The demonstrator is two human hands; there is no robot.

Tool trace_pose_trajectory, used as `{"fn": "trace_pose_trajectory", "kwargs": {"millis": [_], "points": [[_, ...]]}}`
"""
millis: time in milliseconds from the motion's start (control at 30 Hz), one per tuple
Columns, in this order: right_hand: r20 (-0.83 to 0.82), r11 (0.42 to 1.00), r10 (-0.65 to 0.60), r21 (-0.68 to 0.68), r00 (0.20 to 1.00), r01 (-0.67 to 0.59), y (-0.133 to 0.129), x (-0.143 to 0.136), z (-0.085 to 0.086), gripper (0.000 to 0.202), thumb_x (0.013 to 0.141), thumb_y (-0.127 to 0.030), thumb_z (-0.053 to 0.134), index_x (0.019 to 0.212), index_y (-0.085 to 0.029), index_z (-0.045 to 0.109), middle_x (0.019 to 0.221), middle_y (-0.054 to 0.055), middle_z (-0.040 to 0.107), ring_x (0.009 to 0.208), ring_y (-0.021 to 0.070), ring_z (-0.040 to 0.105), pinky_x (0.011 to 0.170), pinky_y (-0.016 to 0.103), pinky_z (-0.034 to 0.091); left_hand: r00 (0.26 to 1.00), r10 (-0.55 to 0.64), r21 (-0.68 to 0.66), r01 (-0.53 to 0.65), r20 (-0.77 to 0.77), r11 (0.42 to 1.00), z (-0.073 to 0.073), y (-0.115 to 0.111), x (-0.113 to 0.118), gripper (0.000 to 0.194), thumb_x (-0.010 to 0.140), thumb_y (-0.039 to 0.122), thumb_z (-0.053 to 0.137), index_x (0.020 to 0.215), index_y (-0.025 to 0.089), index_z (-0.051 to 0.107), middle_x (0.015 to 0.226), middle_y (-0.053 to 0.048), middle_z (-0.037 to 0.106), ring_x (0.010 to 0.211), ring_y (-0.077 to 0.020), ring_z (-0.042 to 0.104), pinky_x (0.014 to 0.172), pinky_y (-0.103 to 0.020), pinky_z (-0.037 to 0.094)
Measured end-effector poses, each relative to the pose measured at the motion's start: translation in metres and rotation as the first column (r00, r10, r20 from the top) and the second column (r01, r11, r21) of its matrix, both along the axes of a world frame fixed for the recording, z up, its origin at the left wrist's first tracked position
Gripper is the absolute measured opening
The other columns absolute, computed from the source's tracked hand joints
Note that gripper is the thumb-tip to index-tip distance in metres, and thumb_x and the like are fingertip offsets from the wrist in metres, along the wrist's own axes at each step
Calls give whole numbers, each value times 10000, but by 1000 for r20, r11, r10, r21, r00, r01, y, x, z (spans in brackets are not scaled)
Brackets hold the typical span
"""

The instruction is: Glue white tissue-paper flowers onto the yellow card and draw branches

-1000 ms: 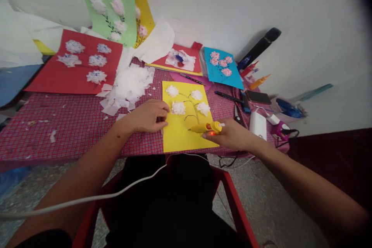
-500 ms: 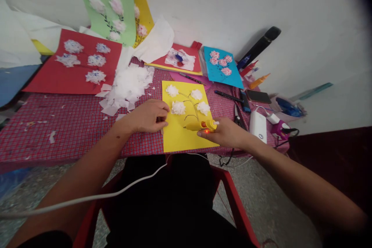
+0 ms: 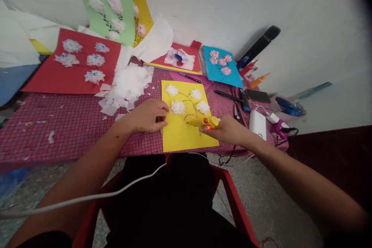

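A yellow sheet of paper (image 3: 186, 139) lies on the table before me, with several white crumpled-paper flowers (image 3: 178, 107) on it, joined by thin drawn stems. My left hand (image 3: 152, 115) is at the sheet's left edge, its fingers curled in against that edge. In my right hand (image 3: 229, 130) is a yellow glue gun (image 3: 203, 122) with a glowing red light. The gun's nozzle points left over the sheet, close to the end of a lower stem. Whether the tip touches the paper I cannot tell.
A heap of white paper pieces (image 3: 129, 83) lies left of the sheet. Red (image 3: 104, 68), green (image 3: 124, 11) and blue (image 3: 213, 71) flower sheets stand behind. To the right are scissors (image 3: 237, 114), a pen (image 3: 228, 95), a phone (image 3: 258, 96) and a white power bank (image 3: 257, 124).
The glue gun in my right hand has shifted slightly up and to the right, its nozzle nearer the lower stem. My left hand stays by the sheet's edge.
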State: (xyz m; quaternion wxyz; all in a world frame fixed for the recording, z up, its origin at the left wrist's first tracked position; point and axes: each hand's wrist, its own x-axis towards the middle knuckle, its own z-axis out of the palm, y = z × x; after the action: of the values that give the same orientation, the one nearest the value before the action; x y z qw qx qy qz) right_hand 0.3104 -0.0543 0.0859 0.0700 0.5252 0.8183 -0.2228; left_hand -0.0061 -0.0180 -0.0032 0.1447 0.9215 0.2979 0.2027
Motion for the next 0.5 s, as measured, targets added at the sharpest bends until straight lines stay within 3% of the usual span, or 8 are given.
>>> {"fn": "trace_pose_trajectory", "kwargs": {"millis": [367,500], "points": [[-19,1000,-3,-13,1000,3,-4,15,-2,412,944,-544,557,781,-208,731,551,-13,517,517,116,422,546,292,293,1000,1,0,-1,1,1000,-2,1,0,196,897,332,644,766,189,673,1143,-84,719,1018,-234,657,951,-401,456],[-45,999,-3,-38,999,1,-6,14,-1,393,946,-544,554,856,-219,755,589,-8,552,547,128,459,557,294,312,1000,0,-3,0,-2,1000,-2,1,-1,193,893,326,653,757,191,673,1150,-77,717,1022,-228,650,955,-395,448]]}}
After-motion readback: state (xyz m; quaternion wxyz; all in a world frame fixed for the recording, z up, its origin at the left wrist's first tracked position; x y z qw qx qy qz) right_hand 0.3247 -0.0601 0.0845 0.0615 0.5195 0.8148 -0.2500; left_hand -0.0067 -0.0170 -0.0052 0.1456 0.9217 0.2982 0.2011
